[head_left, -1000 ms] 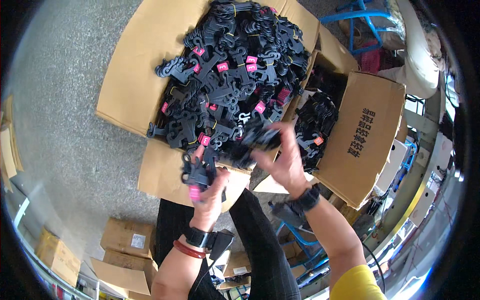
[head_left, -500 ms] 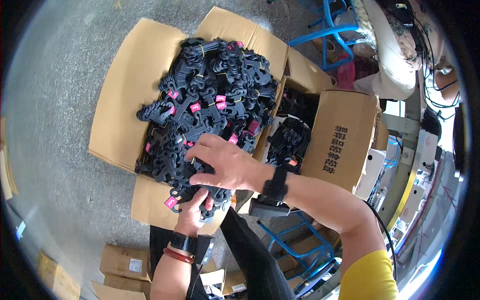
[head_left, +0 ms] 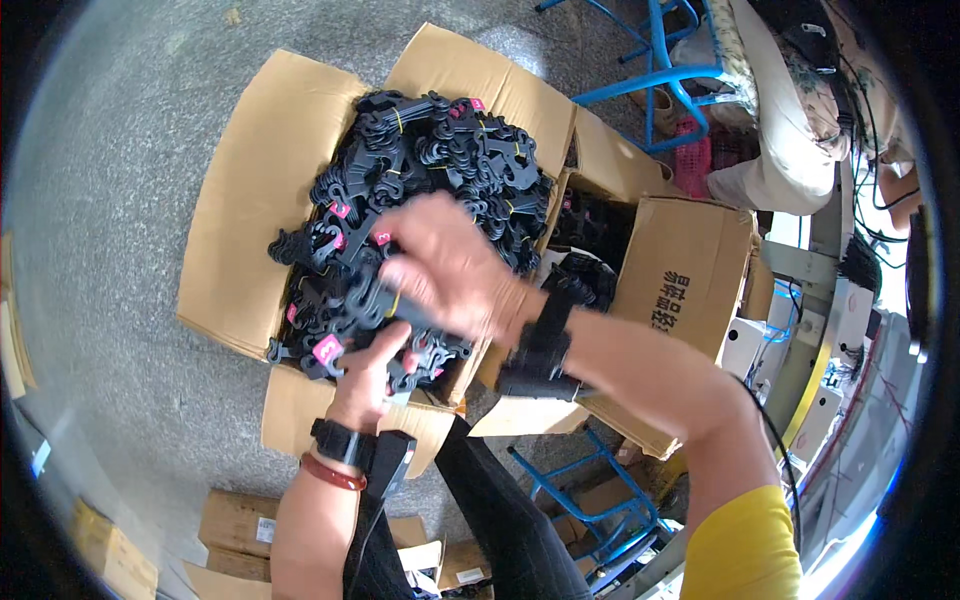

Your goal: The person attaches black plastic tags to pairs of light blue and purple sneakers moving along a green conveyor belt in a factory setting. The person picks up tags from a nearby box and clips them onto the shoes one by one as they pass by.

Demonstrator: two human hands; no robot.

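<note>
Low over the near part of an open cardboard box, my left hand (head_left: 366, 378) grips a bundle of black plastic hangers (head_left: 370, 302). A pink tag (head_left: 327, 350) hangs from the bundle beside my thumb. Just above it is my right hand (head_left: 450, 262), its fingers bent and smeared by motion; whether they hold anything cannot be made out. Beneath both hands the cardboard box (head_left: 262, 190) is heaped with more black hangers (head_left: 480, 160), many in bundles tied with yellow bands, some carrying pink tags.
A second cardboard box (head_left: 690, 280) with black hangers inside adjoins on the right. Blue metal stools (head_left: 655, 75) stand at far right and near right (head_left: 600, 490). A person in pale trousers (head_left: 780, 150) sits at upper right. Smaller boxes (head_left: 240, 525) lie at lower left.
Both hands have moved away from me and slightly left, lifting the hanger bundle toward the box's middle. My right hand has risen and blurred.
</note>
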